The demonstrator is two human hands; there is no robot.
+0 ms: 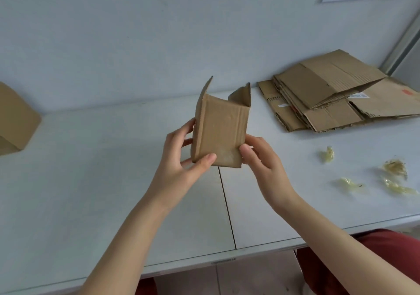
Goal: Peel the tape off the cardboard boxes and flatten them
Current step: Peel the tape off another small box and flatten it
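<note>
Far left, cut off by the frame edge: a plain brown cardboard box with a sloped top face, sitting on the smooth white worktop. Toward the middle, held up above a dark seam in the worktop: a small box of matte corrugated board, upright, faintly ribbed and creased, two top flaps standing open. Gripped low on both sides: left hand with thumb on the front face and fingers curled behind the left edge, right hand pinching the bottom right corner. Further right, against the wall: a stack of flattened cardboard, ragged fluted edges showing, top sheet bent upward. Nearer, on the worktop: four crumpled, glossy yellowish tape wads. Bottom right, below the worktop edge: red cloth.
</note>
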